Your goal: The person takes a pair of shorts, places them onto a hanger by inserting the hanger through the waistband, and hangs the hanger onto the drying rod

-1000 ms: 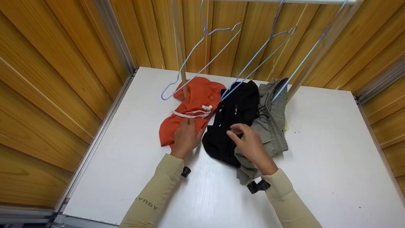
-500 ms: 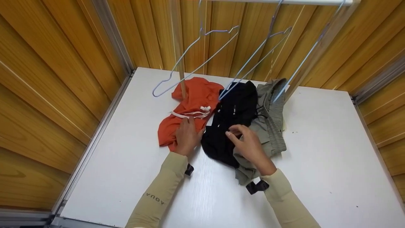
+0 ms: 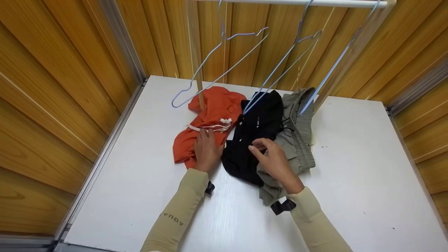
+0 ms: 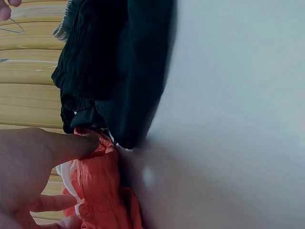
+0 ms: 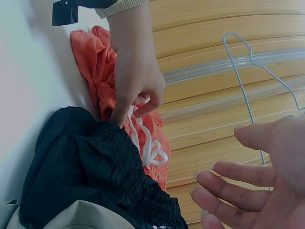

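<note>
Well apart: orange garment (image 3: 217,108), left table edge (image 3: 110,157).

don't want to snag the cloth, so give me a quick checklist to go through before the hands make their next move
1. Left hand on the orange garment: ok, it touches the front part.
2. Firm grip of that hand on the cloth: cannot tell, part of the fingers is hidden.
3. Right hand free: ok, its fingers are spread and hold nothing.
4. White drawstring well away from the left hand: not ok, it lies right by the fingers.
5. Orange garment apart from the black garment: not ok, their edges meet.
6. Leftmost hanger in the head view bare: ok, no clothing hangs on it.
</note>
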`<state>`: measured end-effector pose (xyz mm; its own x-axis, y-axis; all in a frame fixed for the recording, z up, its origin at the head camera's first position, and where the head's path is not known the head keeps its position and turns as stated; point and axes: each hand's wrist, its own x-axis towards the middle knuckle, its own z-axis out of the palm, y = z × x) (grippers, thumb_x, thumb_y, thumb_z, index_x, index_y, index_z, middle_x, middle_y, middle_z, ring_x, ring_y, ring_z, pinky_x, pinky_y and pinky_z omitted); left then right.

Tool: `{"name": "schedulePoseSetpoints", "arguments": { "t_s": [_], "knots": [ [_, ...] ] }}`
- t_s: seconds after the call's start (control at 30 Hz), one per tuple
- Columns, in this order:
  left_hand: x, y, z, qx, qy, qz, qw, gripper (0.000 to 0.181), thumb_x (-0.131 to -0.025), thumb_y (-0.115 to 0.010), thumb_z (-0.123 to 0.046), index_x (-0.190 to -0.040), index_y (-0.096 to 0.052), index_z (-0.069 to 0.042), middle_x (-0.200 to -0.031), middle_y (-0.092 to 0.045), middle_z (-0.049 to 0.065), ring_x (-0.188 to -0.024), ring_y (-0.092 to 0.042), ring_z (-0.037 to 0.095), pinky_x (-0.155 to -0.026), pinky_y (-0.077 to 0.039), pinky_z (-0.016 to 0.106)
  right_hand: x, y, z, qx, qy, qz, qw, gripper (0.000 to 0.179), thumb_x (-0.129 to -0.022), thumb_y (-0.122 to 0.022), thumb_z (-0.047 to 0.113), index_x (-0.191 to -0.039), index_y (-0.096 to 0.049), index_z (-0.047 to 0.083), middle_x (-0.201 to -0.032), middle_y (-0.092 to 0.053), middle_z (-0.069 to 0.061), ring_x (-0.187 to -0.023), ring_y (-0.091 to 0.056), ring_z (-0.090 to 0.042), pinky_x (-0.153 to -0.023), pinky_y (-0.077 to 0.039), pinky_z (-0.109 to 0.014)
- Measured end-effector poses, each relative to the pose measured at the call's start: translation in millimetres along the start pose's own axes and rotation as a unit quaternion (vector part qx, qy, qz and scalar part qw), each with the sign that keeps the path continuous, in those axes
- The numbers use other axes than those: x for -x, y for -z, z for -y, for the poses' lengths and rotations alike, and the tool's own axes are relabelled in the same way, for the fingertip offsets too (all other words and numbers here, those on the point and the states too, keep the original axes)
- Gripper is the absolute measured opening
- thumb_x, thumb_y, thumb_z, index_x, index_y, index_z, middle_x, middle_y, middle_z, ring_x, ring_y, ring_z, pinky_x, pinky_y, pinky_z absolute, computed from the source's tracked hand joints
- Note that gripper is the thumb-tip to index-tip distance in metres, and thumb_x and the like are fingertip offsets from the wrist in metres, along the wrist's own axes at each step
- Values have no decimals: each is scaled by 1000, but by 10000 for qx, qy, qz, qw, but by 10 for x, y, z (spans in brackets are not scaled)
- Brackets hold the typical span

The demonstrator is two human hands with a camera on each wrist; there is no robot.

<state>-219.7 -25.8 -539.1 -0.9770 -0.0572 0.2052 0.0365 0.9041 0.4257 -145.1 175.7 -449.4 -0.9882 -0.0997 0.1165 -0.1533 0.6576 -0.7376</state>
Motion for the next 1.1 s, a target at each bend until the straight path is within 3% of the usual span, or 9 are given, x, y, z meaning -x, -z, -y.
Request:
{"name": "schedulePoseSetpoints", "arguments": {
  "t_s": [0.33, 0.63, 0.8, 1.1],
  "knots": [
    [2, 11, 17, 136, -72, 99, 9998, 44, -86, -66, -14, -126, -48, -4, -126, -47, 17, -108, -51, 36, -85, -48, 51, 1, -2, -7, -41, -66, 139, 9999, 32, -95, -60, 32, -114, -65, 7, -109, -67, -4, -100, -62, -20, -83, -49, -38],
    [-1, 45, 15, 101, -139, 74, 9998, 32, -90, -58, -7, -121, -51, -3, -115, -51, 16, -98, -55, 32, -81, -50, 45, 2, -10, -1, -63, 61, 138, 9999, 30, -96, -60, 31, -114, -65, 7, -110, -67, -6, -101, -63, -21, -86, -50, -41],
    [7, 89, -5, 396, -110, 41, 9991, 34, -90, -59, -5, -122, -50, -2, -113, -49, 15, -94, -55, 30, -83, -51, 40, -6, -20, -4, -32, 61, 127, 9999, 31, -95, -61, 29, -114, -65, 5, -110, -67, -7, -101, -63, -23, -88, -50, -42],
    [34, 180, -71, 1005, -198, -242, 9944, 23, -97, -52, -9, -119, -54, -2, -106, -52, 14, -79, -59, 28, -69, -52, 37, -13, -26, -26, -35, 90, 135, 9999, 32, -95, -61, 31, -114, -65, 6, -109, -67, -6, -101, -63, -22, -88, -50, -42]
  ]
}}
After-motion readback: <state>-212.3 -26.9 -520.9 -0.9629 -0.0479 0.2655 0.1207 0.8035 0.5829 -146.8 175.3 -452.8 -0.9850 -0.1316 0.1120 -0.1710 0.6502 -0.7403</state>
